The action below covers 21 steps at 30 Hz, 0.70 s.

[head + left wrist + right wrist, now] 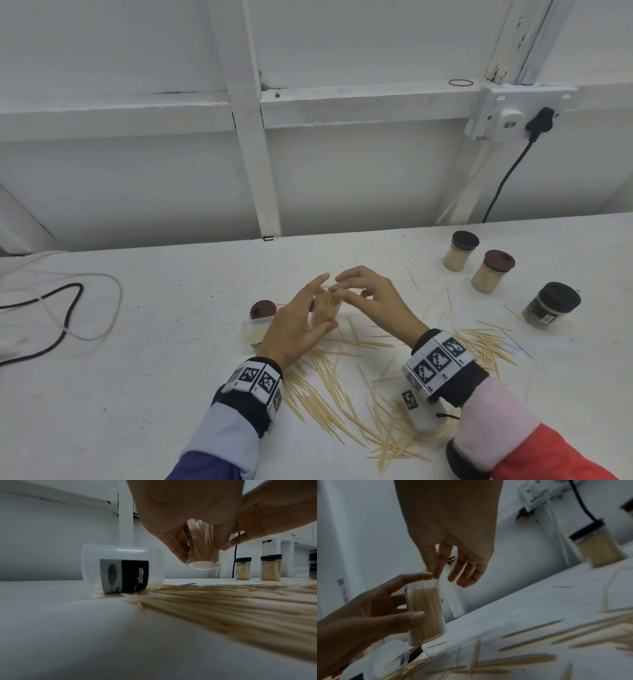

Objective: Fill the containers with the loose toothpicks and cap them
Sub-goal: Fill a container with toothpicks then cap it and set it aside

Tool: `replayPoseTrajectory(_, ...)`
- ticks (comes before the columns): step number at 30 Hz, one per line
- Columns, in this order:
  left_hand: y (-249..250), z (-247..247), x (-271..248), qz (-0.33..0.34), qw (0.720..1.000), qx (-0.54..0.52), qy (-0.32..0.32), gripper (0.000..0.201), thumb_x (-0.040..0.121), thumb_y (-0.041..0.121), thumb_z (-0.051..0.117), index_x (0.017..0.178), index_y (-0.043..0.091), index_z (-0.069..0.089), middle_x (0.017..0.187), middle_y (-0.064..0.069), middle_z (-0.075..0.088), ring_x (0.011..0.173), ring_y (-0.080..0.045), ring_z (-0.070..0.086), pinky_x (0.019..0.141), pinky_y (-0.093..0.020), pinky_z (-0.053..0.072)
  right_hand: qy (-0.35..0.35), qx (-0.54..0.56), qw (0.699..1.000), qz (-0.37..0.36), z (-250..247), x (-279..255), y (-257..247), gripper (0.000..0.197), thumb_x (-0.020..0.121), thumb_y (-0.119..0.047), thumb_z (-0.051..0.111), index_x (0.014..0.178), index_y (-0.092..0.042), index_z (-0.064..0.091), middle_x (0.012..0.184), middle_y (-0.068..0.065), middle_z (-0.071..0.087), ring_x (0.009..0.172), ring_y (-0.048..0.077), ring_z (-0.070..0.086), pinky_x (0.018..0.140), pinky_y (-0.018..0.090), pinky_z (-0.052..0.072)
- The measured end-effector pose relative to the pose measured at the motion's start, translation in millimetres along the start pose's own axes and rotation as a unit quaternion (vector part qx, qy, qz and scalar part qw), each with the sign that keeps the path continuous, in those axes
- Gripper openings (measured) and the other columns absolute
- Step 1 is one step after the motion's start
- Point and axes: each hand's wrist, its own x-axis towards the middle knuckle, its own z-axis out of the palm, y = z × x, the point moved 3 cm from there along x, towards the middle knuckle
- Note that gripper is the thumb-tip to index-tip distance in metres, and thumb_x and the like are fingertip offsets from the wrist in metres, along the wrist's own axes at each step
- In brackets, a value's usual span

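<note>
Left hand (294,329) clasps the clear container (426,614), upright, just above the bench (137,394). Right hand (373,298) directly over its open mouth, pinching one toothpick (437,583) tip-down, near-parallel to the container's long axis.

Bright, even head view — dim, motion-blurred wrist views, edges bowed

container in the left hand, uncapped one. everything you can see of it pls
The container is a small clear plastic cylinder, packed nearly to the rim with pale toothpicks standing on end. No cap on it. The left hand grips its side, thumb in front; in the left wrist view its base is tilted off the table. The right hand pinches one toothpick at its open mouth.
</note>
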Motion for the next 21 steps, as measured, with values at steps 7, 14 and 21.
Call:
replayPoseTrajectory(7,4,-1,0,0.059,0.998,0.029,0.013,0.057,0.087,0.033,0.071,0.138,0.030,0.045,0.128,0.014,0.053,0.112,0.003,0.052,0.092,-0.023,0.049,-0.115,-0.205,0.959,0.157,-19,-5,28,0.025,0.086,-0.028,0.072,0.110,-0.024,0.067,0.109,-0.005,0.064,0.092,0.013,0.059,0.079,0.025,0.050)
replayPoseTrajectory(14,2,-1,1,0.037,0.999,0.013,0.019,0.056,0.085,0.032,0.074,0.133,0.028,0.047,0.127,0.014,0.054,0.108,-0.001,0.055,0.092,-0.021,0.048,-0.219,-0.395,0.877,0.164,-5,-19,37,0.054,0.075,-0.032,0.080,0.122,-0.017,0.060,0.119,0.000,0.053,0.107,0.019,0.052,0.083,0.029,0.044)
replayPoseTrajectory(21,0,-1,1,0.038,0.999,0.012,0.023,0.049,0.084,0.034,0.074,0.126,0.024,0.051,0.122,0.013,0.057,0.108,-0.004,0.057,0.091,-0.026,0.051,-0.233,-0.461,0.848,0.121,1,-21,23,0.016,0.084,-0.014,0.069,0.100,-0.015,0.073,0.109,0.007,0.065,0.091,0.025,0.064,0.077,0.029,0.048)
